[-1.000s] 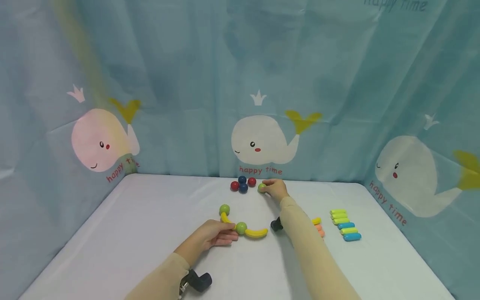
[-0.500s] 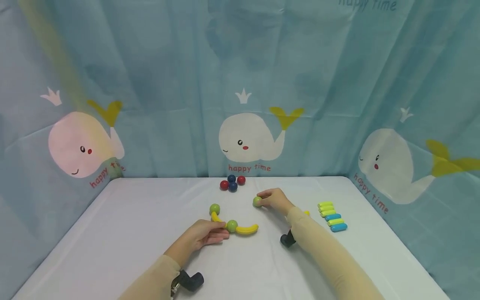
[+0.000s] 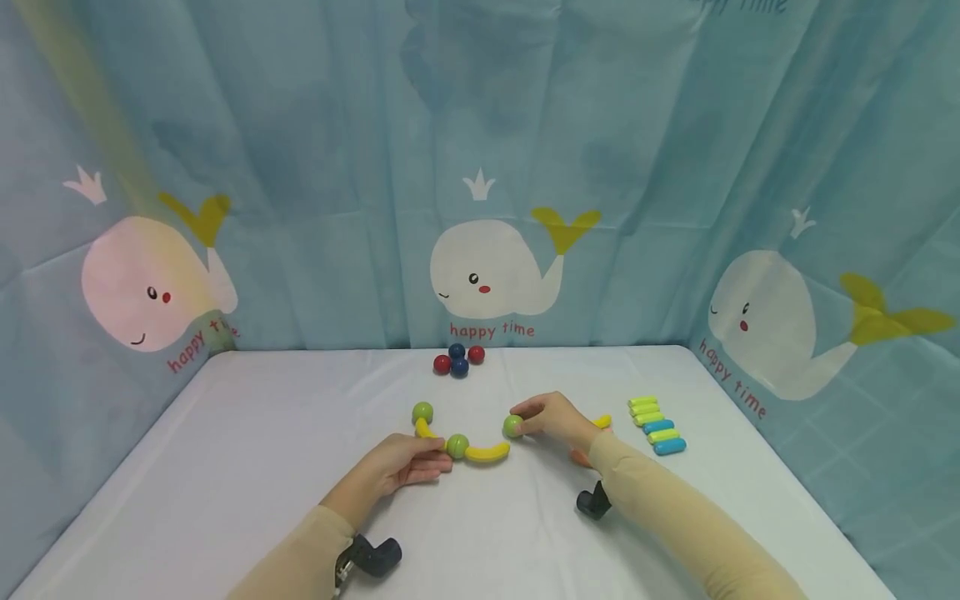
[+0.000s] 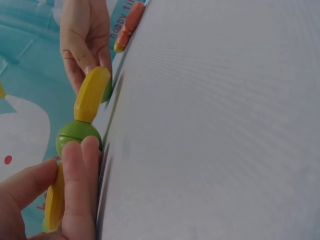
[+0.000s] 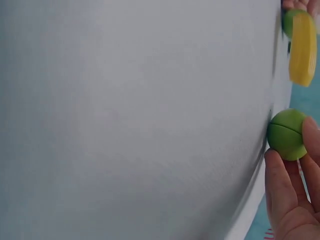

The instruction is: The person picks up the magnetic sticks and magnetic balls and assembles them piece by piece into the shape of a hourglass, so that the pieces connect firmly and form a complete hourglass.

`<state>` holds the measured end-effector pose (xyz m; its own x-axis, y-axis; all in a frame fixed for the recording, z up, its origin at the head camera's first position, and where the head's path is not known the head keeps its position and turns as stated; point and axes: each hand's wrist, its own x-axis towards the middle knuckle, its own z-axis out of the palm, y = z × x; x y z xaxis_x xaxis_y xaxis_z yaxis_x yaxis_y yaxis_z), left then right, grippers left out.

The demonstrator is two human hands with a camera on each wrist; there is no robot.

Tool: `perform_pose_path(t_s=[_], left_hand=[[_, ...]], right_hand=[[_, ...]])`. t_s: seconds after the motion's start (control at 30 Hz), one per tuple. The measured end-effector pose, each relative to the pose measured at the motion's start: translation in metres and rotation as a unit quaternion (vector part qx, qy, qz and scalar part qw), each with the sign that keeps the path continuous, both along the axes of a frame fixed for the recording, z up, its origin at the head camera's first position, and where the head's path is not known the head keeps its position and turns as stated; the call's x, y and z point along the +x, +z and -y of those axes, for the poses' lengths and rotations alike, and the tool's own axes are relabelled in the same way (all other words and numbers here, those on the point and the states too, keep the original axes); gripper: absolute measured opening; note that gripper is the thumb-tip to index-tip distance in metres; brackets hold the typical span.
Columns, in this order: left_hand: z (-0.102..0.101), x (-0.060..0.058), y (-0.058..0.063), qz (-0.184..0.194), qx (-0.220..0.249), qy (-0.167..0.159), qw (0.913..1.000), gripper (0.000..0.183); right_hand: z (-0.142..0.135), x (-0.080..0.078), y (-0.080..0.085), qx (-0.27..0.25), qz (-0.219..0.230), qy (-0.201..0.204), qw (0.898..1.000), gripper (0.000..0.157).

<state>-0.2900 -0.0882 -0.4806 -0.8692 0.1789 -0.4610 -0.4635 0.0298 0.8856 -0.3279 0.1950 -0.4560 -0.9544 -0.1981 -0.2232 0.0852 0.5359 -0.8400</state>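
A curved row on the table joins a green ball [image 3: 422, 412], a yellow toy banana [image 3: 424, 428], a second green ball [image 3: 457, 446] and another yellow toy banana [image 3: 487, 452]. My left hand [image 3: 405, 462] pinches the first banana between thumb and fingers, with fingertips against the middle ball; the left wrist view shows this banana [image 4: 56, 200] partly covered. Just off the row's right end, my right hand [image 3: 557, 421] holds a third green ball [image 5: 286, 134] by thumb and fingertips. A small gap separates that ball from the right banana.
Red and dark blue balls [image 3: 458, 365] cluster at the table's back edge. Yellow-green and blue sticks [image 3: 657, 426] lie in a line at the right. Beside the right forearm, a yellow piece [image 3: 602, 422] and an orange piece [image 3: 580, 458] are partly hidden. Printed cloth hangs behind.
My right hand has brought the green ball from near the back edge toward me, close to the row's right end. My left hand keeps its hold. The head view has shifted slightly.
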Motion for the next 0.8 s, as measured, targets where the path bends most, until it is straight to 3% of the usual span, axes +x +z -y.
perform_pose_path(t_s=[0.8], left_hand=[[0.001,-0.001,0.001,0.002,0.010,-0.005,0.9999,0.025]], right_hand=[[0.000,0.019,0.001,-0.026,0.002,0.035,0.999,0.037]])
